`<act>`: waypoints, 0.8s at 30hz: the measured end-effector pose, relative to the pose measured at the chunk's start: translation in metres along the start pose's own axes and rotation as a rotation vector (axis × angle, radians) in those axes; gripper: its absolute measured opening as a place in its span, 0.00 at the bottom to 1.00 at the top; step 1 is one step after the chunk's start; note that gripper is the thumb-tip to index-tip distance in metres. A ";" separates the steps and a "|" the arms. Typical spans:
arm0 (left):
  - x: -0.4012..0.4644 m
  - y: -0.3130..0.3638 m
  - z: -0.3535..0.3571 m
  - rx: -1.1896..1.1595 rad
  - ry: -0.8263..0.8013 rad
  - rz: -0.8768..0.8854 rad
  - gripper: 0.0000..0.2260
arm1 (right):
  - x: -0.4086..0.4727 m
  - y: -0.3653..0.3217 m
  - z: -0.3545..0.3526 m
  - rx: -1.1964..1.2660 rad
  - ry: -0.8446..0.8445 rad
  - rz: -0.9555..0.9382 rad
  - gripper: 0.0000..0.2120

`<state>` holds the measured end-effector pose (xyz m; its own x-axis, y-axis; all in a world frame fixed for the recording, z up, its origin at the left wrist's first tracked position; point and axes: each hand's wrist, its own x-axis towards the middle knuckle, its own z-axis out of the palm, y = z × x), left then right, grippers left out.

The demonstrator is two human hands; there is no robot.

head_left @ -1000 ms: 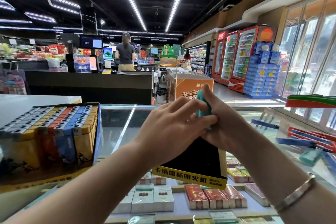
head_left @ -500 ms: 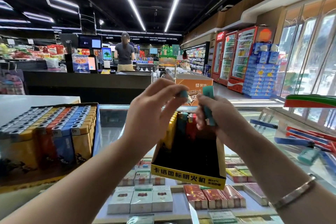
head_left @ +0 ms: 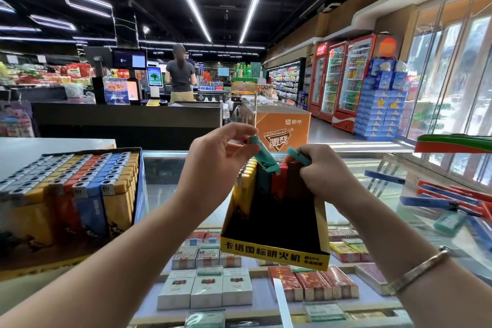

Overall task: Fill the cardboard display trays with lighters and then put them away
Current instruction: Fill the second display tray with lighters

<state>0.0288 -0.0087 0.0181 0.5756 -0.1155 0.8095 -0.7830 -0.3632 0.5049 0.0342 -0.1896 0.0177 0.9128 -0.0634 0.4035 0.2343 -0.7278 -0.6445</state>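
While the cardboard display tray (head_left: 275,234) stands on the glass tabletop (head_left: 378,210) (mostly unfilled), the left hand (head_left: 217,168) pinches 1 teal lighter (head_left: 263,156) above it; the right hand (head_left: 323,170) grips another teal lighter (head_left: 298,155). A full tray (head_left: 66,194) sits left.

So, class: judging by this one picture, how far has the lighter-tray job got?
Done: the full tray on the left looks packed with lighters. In hand: the left hand pinches a teal lighter above the second tray, which holds only one back row; the right hand grips another teal lighter. Left: filling that tray, adding the loose lighter, and putting the trays away.
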 end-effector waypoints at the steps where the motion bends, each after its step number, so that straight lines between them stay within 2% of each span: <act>1: 0.001 0.001 -0.001 -0.002 0.004 -0.006 0.11 | 0.000 0.000 0.000 -0.006 -0.006 -0.010 0.15; 9: 0.004 0.006 -0.004 -0.023 0.013 0.007 0.10 | 0.002 0.001 0.000 -0.025 -0.025 -0.077 0.16; 18: 0.002 0.003 0.000 0.128 -0.137 0.000 0.07 | -0.003 -0.005 0.003 -0.003 -0.079 -0.164 0.17; 24: 0.005 0.003 -0.004 0.208 -0.113 -0.006 0.07 | -0.002 -0.004 0.005 -0.007 -0.073 -0.187 0.17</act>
<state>0.0280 -0.0069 0.0249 0.6124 -0.2110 0.7619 -0.7204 -0.5458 0.4279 0.0333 -0.1835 0.0161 0.8757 0.1227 0.4669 0.3996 -0.7271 -0.5583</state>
